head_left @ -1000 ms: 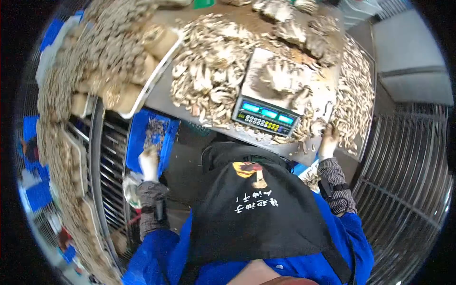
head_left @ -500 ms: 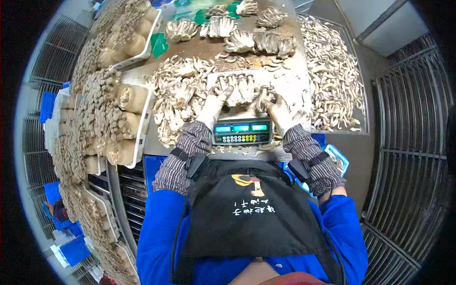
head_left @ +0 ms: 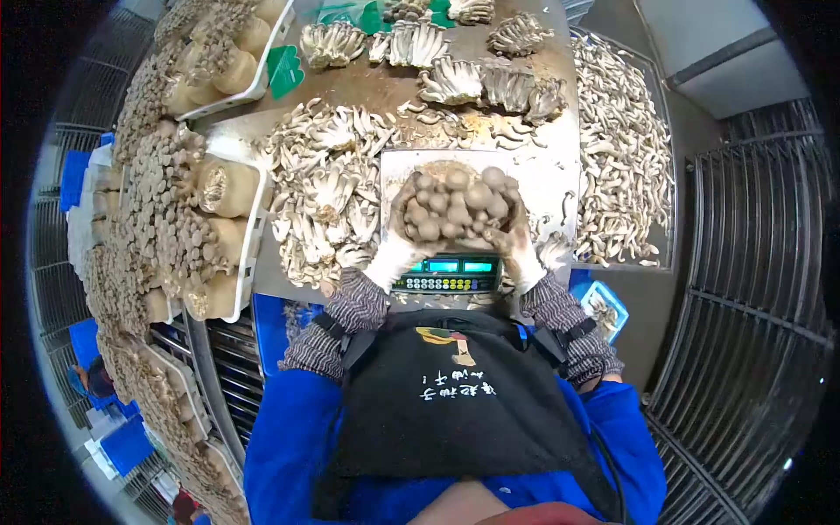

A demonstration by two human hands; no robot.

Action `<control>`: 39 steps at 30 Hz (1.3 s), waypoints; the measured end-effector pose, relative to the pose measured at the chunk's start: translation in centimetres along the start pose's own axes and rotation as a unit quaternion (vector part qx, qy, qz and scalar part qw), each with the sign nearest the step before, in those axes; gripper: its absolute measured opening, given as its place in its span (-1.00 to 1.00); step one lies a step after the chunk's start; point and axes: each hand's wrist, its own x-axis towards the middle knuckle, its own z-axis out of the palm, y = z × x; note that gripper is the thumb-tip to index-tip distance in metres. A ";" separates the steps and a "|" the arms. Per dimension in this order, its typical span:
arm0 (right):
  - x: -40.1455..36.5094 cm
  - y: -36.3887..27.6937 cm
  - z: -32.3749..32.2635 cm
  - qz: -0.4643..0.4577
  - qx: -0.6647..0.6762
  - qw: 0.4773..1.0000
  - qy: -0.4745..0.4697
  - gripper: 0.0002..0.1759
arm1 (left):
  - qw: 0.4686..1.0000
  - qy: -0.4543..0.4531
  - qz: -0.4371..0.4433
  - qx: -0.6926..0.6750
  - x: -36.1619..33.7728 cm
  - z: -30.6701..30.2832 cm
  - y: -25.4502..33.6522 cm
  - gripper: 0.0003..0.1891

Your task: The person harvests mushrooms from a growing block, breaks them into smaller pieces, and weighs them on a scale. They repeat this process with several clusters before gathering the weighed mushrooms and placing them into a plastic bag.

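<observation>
A bunch of brown-capped mushrooms (head_left: pixel 459 203) is cupped between my two gloved hands, its caps turned toward me. My left hand (head_left: pixel 395 241) wraps the left side of the bunch, and my right hand (head_left: pixel 518 238) presses in from the right. Some fingers are hidden behind the caps. Below and beyond the bunch lies the white top (head_left: pixel 399 161) of a digital scale. The scale's panel (head_left: pixel 444 276), with lit displays and a keypad, sits just on my side of the bunch, partly covered by my left hand.
Loose mushrooms (head_left: pixel 328 175) are heaped left of the scale. Several clusters (head_left: pixel 451 80) lie at the back of the table near green sheets (head_left: pixel 284 72). A mushroom-filled tray (head_left: pixel 621 149) stands right. White crates (head_left: pixel 249 254) of bagged mushrooms line the left; metal racks (head_left: pixel 757 227) stand far right.
The mushrooms were lying with stems showing on the scale top between my hands. Now the bunch is gathered together and lifted toward me, caps facing up. My hands have come closer together.
</observation>
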 end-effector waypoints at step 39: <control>57.5 -0.9 -30.2 0.037 0.001 0.995 0.089 -0.25 | 0.983 -0.155 -0.095 -0.028 67.6 14.4 -8.8 -0.29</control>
